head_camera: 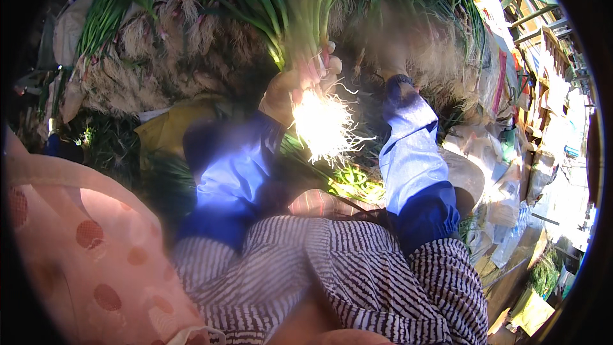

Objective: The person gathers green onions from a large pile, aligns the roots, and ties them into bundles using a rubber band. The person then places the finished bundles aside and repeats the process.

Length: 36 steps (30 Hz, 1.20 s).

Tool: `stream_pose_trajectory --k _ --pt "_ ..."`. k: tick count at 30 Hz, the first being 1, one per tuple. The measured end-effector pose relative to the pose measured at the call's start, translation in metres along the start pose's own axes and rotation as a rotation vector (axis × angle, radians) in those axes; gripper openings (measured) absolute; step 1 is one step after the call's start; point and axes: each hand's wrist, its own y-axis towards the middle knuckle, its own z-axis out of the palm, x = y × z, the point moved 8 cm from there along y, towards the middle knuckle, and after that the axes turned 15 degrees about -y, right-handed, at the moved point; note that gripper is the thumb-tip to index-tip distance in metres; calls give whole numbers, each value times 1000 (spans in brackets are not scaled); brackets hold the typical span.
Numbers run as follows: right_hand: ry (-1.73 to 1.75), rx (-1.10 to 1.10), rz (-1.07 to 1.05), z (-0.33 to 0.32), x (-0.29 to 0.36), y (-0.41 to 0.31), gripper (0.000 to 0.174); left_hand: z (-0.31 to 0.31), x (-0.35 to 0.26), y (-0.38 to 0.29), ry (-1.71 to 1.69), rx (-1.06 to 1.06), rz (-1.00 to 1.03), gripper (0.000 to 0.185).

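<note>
My left hand point(282, 91) is closed around a bunch of green onions point(311, 67), near the white stem ends. The roots hang below the fingers, bright in the sunlight, and the green leaves rise towards the top of the view. My right hand point(393, 57) reaches towards the heap of rooted green onions point(440, 48) on the right; it is blurred, and whether its fingers hold anything cannot be told. Blue sleeve covers point(414, 139) reach to both wrists.
More green onions point(143, 52) are heaped across the far side, roots towards me. Loose green leaves point(357, 184) lie beyond my lap. A yellow sheet point(165, 129) lies left of centre; clear plastic bags point(498, 191) are at the right. Pink dotted fabric point(96, 249) covers the lower left.
</note>
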Motion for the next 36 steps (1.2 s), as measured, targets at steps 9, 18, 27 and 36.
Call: stream_pose_trajectory --k 9,18,27,36 --pt "-4 791 30 82 6 -121 21 -20 -3 11 74 -77 1 80" --pt "-1293 -364 -568 -56 50 7 37 -73 11 11 131 -259 -87 71" --pt "-1205 -146 -553 -52 13 -2 38 -68 6 6 158 -205 -79 68" --pt "-1057 309 -180 6 50 -96 35 -94 15 5 308 -358 -192 22"
